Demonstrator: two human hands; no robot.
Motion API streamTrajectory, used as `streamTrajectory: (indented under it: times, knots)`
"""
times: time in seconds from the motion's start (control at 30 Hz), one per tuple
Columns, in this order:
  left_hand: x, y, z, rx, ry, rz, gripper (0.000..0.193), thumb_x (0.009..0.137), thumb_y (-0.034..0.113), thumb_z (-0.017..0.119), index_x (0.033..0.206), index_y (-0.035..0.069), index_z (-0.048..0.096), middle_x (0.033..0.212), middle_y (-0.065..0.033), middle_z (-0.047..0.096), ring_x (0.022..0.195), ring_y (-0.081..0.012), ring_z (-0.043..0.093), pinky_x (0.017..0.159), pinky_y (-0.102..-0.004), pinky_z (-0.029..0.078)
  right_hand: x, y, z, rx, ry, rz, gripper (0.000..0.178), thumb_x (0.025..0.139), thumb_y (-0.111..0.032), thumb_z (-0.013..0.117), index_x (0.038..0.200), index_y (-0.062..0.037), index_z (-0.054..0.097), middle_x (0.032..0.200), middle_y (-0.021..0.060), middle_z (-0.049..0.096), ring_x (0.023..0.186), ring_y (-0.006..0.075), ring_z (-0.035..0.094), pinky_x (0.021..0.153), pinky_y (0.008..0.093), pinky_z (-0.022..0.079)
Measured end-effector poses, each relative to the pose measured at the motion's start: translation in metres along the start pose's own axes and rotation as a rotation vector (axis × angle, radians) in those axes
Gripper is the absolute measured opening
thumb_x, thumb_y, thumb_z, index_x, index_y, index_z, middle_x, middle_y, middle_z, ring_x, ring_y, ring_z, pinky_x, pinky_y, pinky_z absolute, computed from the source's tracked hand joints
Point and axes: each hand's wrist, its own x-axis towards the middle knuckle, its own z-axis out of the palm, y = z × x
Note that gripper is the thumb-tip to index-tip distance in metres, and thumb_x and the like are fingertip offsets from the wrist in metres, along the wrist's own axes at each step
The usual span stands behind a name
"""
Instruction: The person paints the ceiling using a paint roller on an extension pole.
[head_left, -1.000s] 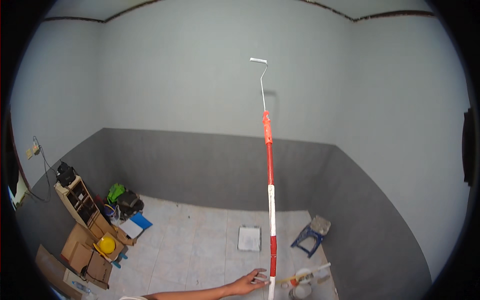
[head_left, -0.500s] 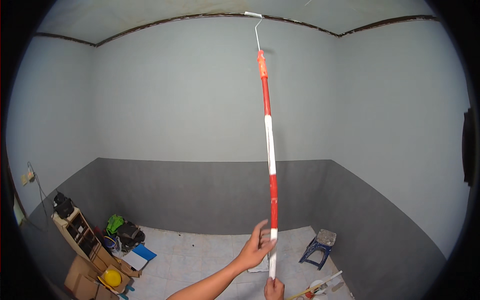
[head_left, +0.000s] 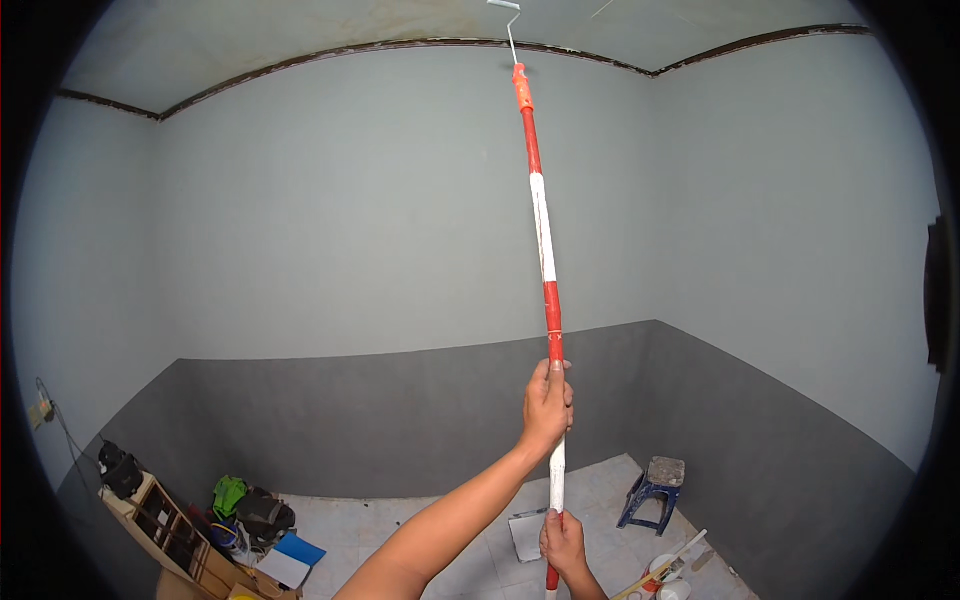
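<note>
The white roller (head_left: 504,4) has moved up past the dark trim (head_left: 795,36) to overlap the ceiling (head_left: 330,25), its red-and-white pole (head_left: 541,225) wrapped by the left grip (head_left: 547,402) and lower right grip (head_left: 564,546), the grey wall (head_left: 350,200) seemingly coated, the patchy ceiling apparently unfinished.

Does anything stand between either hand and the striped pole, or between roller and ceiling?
Nothing visible does: the left hand and right hand grip the pole, and the roller shows against the ceiling; whether it touches is unclear.
</note>
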Motion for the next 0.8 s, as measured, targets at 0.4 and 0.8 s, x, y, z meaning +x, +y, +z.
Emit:
streamTrajectory:
  times: [0.4,0.8]
  knots:
    - [0.089,0.019,-0.004,-0.009,0.030,0.071,0.037,0.109,0.043,0.040,0.116,0.009,0.053,0.061,0.0030,0.041,0.040,-0.0058,0.037,0.036,-0.0230,0.031,0.020,0.055,-0.046,-0.275,-0.162,-0.064,0.036,0.100,-0.033,0.052,0.075,-0.0073,0.056,0.060,0.0014,0.049,0.055,0.0172,0.048,0.048,0.0373,0.038]
    - [0.126,-0.009,0.011,0.030,0.062,0.107,0.038,0.109,0.040,0.038,0.122,0.008,0.054,0.060,0.0033,0.040,0.040,-0.0057,0.036,0.036,-0.0227,0.030,0.065,0.075,-0.072,-0.320,-0.069,0.147,0.069,0.102,-0.060,0.040,0.122,0.0017,0.061,0.078,0.0109,0.053,0.069,0.0167,0.046,0.059,0.0384,0.041]
